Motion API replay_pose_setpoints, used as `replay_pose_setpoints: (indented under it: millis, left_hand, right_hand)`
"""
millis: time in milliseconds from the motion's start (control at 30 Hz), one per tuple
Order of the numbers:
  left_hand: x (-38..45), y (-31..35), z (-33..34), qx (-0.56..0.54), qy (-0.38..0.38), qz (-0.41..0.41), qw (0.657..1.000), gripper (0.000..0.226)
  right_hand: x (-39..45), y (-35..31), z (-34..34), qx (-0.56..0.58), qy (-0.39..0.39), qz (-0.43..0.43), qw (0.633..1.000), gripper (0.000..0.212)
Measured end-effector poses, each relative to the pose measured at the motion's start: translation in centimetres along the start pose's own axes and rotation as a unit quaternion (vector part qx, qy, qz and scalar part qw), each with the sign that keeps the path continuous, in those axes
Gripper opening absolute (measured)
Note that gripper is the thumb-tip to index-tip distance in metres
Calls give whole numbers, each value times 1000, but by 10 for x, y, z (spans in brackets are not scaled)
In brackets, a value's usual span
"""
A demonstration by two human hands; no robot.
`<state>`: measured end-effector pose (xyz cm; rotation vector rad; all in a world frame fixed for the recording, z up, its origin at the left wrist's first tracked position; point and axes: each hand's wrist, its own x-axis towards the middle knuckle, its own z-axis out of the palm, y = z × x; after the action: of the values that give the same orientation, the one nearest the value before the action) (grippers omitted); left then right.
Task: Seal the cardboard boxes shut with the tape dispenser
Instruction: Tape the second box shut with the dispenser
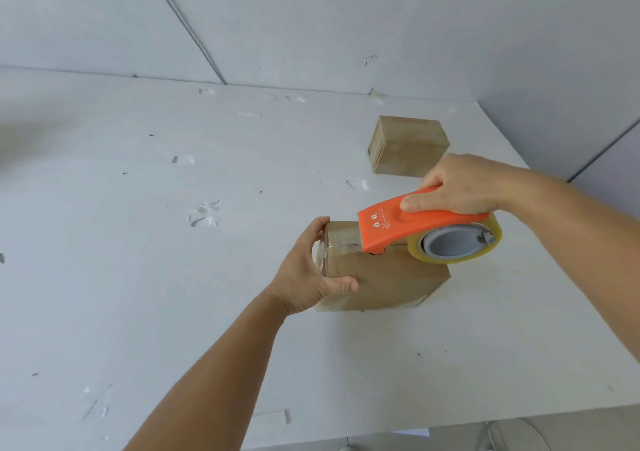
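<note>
A small cardboard box (388, 284) sits on the white table (173, 277) in the middle of the view. My left hand (308, 274) grips its left end, thumb on the front face and fingers over the top edge. My right hand (460, 187) holds the orange tape dispenser (398, 229) by its top, with the clear tape roll (453, 242) at the right. The dispenser's toothed front end lies on the box's top, over the flap seam. A strip of clear tape runs from there over the box's left edge. A second cardboard box (408, 145) stands farther back, taped.
Several scraps of clear tape (204, 215) stick to the tabletop at the left and front. White walls (277, 28) close off the back and right. The table's front edge (450, 423) runs along the bottom right, with floor below.
</note>
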<state>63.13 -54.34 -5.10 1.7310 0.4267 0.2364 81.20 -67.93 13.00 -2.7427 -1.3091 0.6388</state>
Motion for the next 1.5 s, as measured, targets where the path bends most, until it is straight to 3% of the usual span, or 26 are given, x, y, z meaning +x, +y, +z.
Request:
replay_pose_setpoints:
  millis: [100,300,733,833,867,967,1033,1200,1500]
  left_hand:
    - [0,3,-1,15,5,-1,1000,112]
    - [-1,12,2,49,8,-9,999,105]
    - [-5,31,1,136,10,-65,989,118]
    - [-7,52,7,296,0,-102,950,112]
    - [-6,58,12,377,-11,-108,920,111]
    - [-1,75,38,612,-49,-51,787,99]
    - [7,82,67,659,-67,-14,749,90]
    - [42,84,122,650,-91,47,753,96]
    - [43,69,120,633,-59,66,769,102]
  right_hand:
    - [-3,23,-5,15,-1,11,1000,45]
    - [-7,82,-9,42,-1,4,999,66]
    - [14,145,19,83,-16,7,996,42]
    - [16,148,21,80,-11,7,997,42]
    - [17,147,21,79,-9,4,997,41]
    - [15,145,19,71,0,-9,997,38]
    - [13,143,18,64,3,-14,998,38]
    - [8,145,19,50,10,-21,999,43]
    - [1,172,29,100,2,-38,994,45]
